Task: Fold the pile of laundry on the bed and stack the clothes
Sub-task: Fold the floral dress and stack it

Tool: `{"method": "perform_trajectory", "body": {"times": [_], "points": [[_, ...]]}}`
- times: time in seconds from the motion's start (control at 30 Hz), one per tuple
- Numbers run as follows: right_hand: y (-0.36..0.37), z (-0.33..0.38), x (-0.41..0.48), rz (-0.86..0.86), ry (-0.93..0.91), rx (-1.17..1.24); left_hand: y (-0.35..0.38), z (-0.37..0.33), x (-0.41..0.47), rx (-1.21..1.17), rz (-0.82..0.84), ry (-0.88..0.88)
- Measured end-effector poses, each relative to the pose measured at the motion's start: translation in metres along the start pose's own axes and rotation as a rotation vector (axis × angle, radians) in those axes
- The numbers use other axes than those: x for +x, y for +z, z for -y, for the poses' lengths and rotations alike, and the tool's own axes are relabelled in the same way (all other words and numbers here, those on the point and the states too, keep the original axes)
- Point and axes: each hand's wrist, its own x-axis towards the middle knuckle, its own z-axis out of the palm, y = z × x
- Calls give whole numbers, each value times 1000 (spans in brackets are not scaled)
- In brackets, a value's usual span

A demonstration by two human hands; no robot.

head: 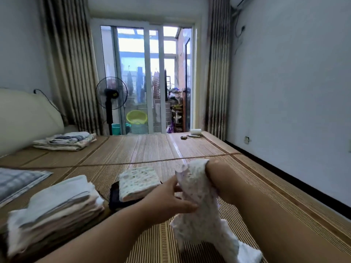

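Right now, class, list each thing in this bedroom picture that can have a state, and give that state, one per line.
Speckled garment: unfolded, held up.
Left hand: pinches the garment's edge.
Right hand: under the garment's top end; grip hidden.
Second speckled garment: folded, lying on a dark item.
Near stack of clothes: folded, piled.
Curtains: drawn aside.
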Motion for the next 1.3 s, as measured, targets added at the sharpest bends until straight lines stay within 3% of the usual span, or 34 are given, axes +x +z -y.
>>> {"method": "perform_trajectory", "body": {"times": [0.1, 0.17, 0.3, 0.5, 0.6, 0.73, 0.87, 0.93, 1.07, 1.1, 1.2, 1.23, 1.3], "points": [[6, 22, -4, 41, 68, 274, 2, 12, -14, 153, -53, -39], [9, 35, -4, -22, 62, 357, 3, 21, -21, 176, -78, -22], [6, 50, -9, -123, 7, 187, -20, 8, -30, -36, -176, 1], [-1, 61, -19, -83, -12, 74, -83, -43, -58, -29, -360, -4], [0, 63, -21, -9, -8, 264, -105, -54, -69, -169, -298, -46], [8, 66, -25, 249, 33, 457, -111, -64, -76, -418, -287, -28], [10, 73, -26, 271, -89, 458, -120, -68, -83, -543, -113, 80], [6, 76, -25, 276, -142, 452, -124, -72, -86, -522, -56, 54], [-7, 84, -24, 170, -122, 425, -132, -69, -84, -317, -228, -17], [-11, 87, -26, 153, -105, 345, -134, -67, -84, -185, -240, -24], [-18, 96, -33, 166, -105, -71, -145, -64, -84, 547, -306, -87], [-19, 99, -35, 136, -125, -209, -147, -65, -84, 690, -336, -82], [-19, 105, -36, 60, -163, -392, -149, -67, -85, 724, -383, -50]]}}
